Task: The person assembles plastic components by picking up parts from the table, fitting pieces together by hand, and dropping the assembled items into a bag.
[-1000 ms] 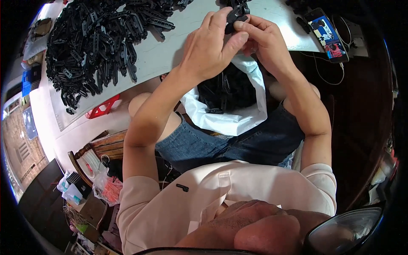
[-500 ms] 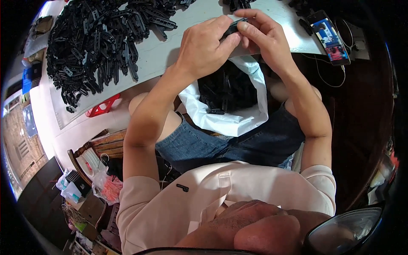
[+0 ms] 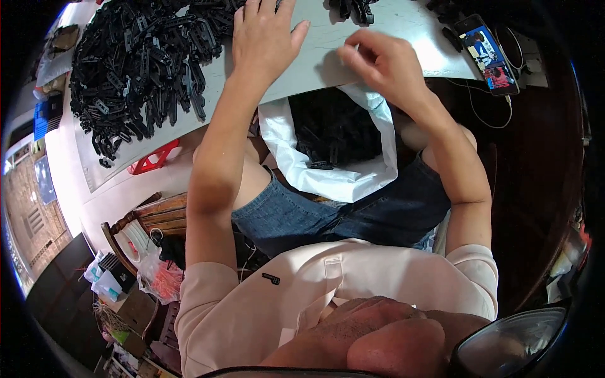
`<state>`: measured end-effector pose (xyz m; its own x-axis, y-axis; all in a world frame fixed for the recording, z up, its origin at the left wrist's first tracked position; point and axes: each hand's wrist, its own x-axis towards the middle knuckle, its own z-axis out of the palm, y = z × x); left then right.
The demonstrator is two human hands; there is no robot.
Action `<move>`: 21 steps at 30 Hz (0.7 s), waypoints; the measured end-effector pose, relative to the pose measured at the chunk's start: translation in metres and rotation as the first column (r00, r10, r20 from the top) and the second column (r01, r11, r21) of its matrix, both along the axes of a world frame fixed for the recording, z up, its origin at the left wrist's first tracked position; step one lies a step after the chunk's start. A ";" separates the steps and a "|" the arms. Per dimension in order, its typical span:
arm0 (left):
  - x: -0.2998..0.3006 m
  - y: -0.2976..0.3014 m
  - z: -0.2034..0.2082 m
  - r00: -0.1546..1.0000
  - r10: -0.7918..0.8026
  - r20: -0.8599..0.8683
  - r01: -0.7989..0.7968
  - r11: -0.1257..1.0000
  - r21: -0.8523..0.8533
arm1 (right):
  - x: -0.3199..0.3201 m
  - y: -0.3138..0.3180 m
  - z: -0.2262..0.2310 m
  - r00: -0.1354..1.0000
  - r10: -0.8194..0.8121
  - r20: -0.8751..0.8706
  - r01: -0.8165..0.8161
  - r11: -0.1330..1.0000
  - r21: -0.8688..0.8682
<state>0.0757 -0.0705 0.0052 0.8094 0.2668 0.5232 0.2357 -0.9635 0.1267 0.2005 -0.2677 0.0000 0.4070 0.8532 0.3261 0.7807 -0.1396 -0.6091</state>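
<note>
Black plastic parts [image 3: 138, 69] on the table [image 3: 280, 88], hands parted.
Left hand [image 3: 262, 44] has reached the parts, fingers spread; right hand [image 3: 392, 66] curls, contents unclear; the piece both pinched seems dealt with.

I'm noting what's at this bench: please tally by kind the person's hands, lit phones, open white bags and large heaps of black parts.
Bare left hand and bare right hand: 2
Black rectangular phone with a lit screen: 1
Open white bag: 1
Large heap of small black plastic parts: 1 (single parts overlap too much to count)
Total: 5
</note>
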 end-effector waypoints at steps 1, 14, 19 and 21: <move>0.000 0.001 -0.001 1.000 0.006 -0.030 -0.004 0.996 0.092 | 0.003 0.002 -0.002 0.992 -0.088 0.095 0.080 0.993 0.084; -0.016 0.007 -0.007 0.995 0.047 -0.092 -0.039 0.995 0.089 | 0.018 0.008 0.015 0.940 -0.252 0.229 0.272 0.961 -0.056; -0.019 0.005 -0.008 0.992 0.107 -0.067 -0.105 0.994 0.024 | 0.024 0.009 0.018 0.935 -0.310 0.171 0.333 0.933 -0.134; -0.021 0.005 -0.007 0.989 0.115 -0.094 -0.111 0.993 0.048 | 0.023 0.009 0.020 0.943 -0.331 0.024 0.332 0.940 -0.075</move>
<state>0.0549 -0.0652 -0.0020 0.8226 0.3387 0.4567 0.3524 -0.9341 0.0579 0.2239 -0.2589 0.0205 0.6681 0.6930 0.2710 0.6887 -0.4381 -0.5777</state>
